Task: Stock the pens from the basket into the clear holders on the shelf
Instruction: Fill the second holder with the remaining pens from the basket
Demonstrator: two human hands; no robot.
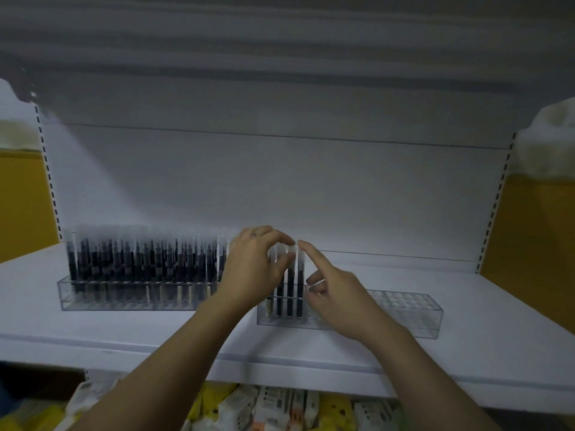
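1. Stands on the white shelf (124,331): two holders. Left clear plastic holder (93,301) packed with blurred dark pens (140,259), too many to count.
2. Right clear plastic holder (413,309): four upright dark white-capped pens (291,284) at its left end.
3. Pinches one cap with the left hand (249,269).
4. Touches the rightmost cap with the right hand (339,293), forefinger straight, holding nothing.

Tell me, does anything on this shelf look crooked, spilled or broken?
Nothing is spilled or broken. Only the right holder sits nearer the front edge of the shelf than the full left holder, so the row is not in line. Its few pens stand upright.
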